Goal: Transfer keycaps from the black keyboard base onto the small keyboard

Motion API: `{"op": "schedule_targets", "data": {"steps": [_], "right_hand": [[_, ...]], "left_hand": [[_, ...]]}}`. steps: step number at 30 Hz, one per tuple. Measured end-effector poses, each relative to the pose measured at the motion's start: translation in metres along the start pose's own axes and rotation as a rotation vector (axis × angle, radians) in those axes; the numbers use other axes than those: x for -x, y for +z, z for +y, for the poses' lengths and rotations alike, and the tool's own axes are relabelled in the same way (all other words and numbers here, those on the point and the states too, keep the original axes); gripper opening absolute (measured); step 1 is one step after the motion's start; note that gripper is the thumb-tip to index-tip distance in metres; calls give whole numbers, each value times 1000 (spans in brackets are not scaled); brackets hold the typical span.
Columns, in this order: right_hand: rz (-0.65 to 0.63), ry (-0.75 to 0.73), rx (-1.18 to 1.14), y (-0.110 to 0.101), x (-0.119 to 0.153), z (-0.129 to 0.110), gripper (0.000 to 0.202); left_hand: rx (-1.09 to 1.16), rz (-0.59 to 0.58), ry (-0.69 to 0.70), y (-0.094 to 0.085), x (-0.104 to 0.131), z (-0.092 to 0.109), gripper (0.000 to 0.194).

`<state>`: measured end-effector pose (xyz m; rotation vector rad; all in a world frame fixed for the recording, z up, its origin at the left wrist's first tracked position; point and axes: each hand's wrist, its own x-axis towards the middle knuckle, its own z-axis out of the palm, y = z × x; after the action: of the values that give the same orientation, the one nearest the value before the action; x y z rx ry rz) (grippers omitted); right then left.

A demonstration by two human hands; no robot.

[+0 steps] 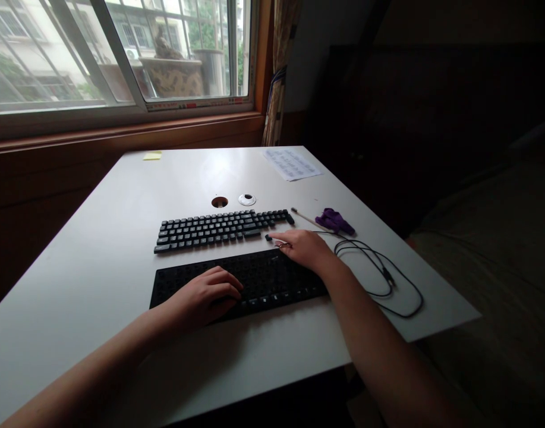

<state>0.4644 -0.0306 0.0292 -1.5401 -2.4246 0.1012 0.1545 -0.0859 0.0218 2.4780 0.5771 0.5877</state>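
Observation:
A black keyboard lies on the white table, its upper area stripped of most keycaps, with some keys along the near edge. Resting on its left half is my left hand, fingers loosely curved on the near part; I see nothing held in it. My right hand is over the keyboard's far right edge. Its index finger reaches to a single loose black keycap. A thin shiny piece shows under the curled fingers, too small to name. Beyond the keyboard, loose keycaps stand in rows.
On the right lie a coiled black cable, a purple cloth and a thin brush-like stick. Farther back are printed sheets, a yellow sticky note, a table hole and a round cover. A window is behind.

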Motion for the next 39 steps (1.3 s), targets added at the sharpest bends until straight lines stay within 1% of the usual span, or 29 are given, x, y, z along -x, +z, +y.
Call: {"op": "schedule_targets", "data": {"steps": [7,14,21,25,31,39], "right_hand": [[-35,34,80,3,-5,-5,43],[-109,74,182,-2,-6,-14,39],[-137,88,203,-5,-6,-16,40],[-156,112,211,-5,-7,-15,43],[-158,134,232,0,-11,-13,50],[-143,142,221,3,-11,-13,50]], "left_hand": [[-4,3,9,0,-2,2,16],[-3,19,19,2,-2,1,15],[-1,5,16,1,-2,0,15],[-7,10,23,1,-2,1,15],[-6,26,30,1,-3,3,16],[-6,37,36,3,-2,0,16]]}}
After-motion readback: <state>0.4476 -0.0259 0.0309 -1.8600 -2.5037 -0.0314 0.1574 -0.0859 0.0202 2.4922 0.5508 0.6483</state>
